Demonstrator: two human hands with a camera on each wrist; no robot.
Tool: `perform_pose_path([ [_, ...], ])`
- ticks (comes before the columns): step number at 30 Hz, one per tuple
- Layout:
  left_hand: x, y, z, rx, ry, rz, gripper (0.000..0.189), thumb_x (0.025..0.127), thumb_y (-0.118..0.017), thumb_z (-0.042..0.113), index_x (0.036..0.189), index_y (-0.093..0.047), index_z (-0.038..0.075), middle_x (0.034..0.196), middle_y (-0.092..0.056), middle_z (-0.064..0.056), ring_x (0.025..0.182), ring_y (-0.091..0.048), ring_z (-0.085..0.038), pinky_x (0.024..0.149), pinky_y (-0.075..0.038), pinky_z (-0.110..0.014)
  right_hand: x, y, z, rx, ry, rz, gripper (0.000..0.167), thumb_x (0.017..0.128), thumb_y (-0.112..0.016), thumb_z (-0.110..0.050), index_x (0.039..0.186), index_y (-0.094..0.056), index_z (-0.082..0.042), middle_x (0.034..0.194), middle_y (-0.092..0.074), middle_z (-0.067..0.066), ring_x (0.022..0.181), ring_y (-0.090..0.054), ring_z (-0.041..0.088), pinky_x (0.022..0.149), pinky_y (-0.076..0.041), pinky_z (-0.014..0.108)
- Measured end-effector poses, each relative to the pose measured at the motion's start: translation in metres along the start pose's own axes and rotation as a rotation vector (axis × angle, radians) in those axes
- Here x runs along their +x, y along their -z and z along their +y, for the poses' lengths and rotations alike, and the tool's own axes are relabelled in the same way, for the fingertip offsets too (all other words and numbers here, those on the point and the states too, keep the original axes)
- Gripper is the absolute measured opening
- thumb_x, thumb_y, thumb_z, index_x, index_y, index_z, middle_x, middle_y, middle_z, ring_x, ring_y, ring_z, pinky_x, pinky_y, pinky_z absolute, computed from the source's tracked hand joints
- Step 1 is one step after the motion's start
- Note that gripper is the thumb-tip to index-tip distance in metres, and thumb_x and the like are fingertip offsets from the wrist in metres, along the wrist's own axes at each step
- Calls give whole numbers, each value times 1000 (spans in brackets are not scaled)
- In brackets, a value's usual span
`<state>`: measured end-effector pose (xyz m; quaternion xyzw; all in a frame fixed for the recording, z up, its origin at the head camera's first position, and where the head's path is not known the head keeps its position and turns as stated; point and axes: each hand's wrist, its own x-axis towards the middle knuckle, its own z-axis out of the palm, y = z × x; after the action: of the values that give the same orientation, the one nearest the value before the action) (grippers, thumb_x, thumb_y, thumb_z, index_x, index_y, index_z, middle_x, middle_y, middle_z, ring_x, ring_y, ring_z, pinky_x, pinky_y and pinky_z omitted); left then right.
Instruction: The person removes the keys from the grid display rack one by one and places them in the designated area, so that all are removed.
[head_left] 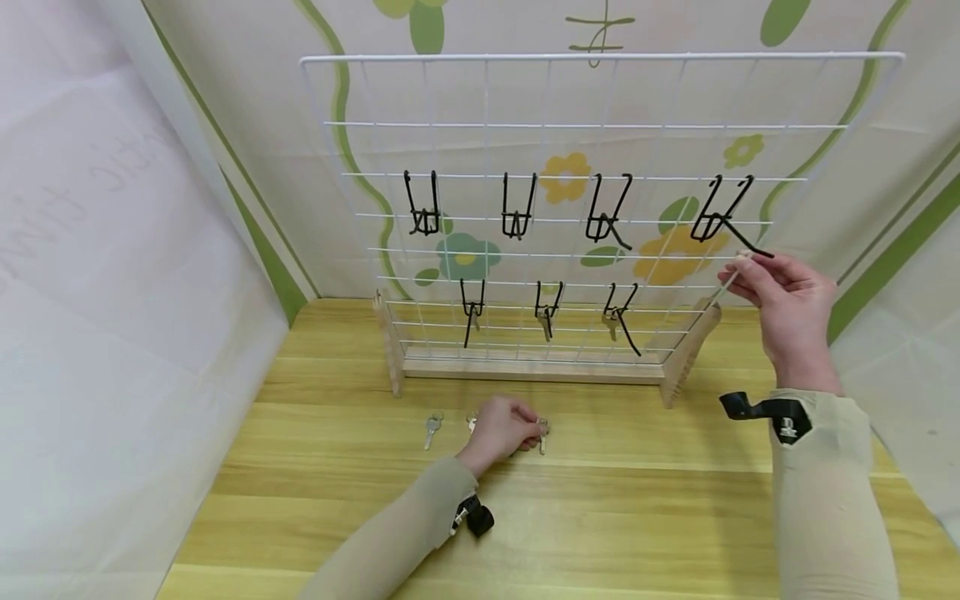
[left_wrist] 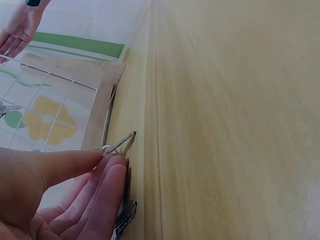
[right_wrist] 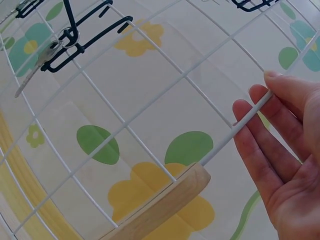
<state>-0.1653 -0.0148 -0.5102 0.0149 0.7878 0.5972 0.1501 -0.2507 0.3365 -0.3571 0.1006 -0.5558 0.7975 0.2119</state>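
Observation:
My left hand [head_left: 501, 429] pinches a key [head_left: 542, 442] by its ring end, low over the tabletop. In the left wrist view this key [left_wrist: 122, 142] sticks out past the thumb and forefinger, its tip close to the wood. Another key [head_left: 471, 422] lies partly hidden behind that hand, and a silver key [head_left: 432, 432] rests farther left. My right hand [head_left: 787, 300] holds the side wire of a white grid rack [head_left: 600, 57] between thumb and fingers. On the rack's lower row, keys hang from three black hooks, one being the right-hand hook [head_left: 617, 312].
Several black hooks, such as this one [head_left: 517, 212], line the upper row without keys. The rightmost upper hook [head_left: 727, 218] juts out near the right hand. Wooden feet [head_left: 682, 354] support the rack on the wooden table [head_left: 600, 517], with a patterned cloth [head_left: 262, 108] behind.

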Motion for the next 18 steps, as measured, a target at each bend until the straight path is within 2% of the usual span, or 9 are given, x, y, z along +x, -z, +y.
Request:
perform_pose_path([
  [10,0,-5,6,8,49,-13,9,88,-78,-2,88,-70,-3,72,-70,-8,60,-70,-22,54,-59,-32,-1,1,0,-8,1,11,32,88,-76,5,113,-64,21,98,-74,21,83,-75,27,78,-58,35],
  [18,1,-6,6,14,65,5,10,88,-78,-2,89,-68,-2,71,-70,-9,58,-69,-21,53,-59,-31,0,0,1,-25,1,10,33,88,-77,4,113,-64,21,98,-74,20,83,-75,26,78,-59,34],
])
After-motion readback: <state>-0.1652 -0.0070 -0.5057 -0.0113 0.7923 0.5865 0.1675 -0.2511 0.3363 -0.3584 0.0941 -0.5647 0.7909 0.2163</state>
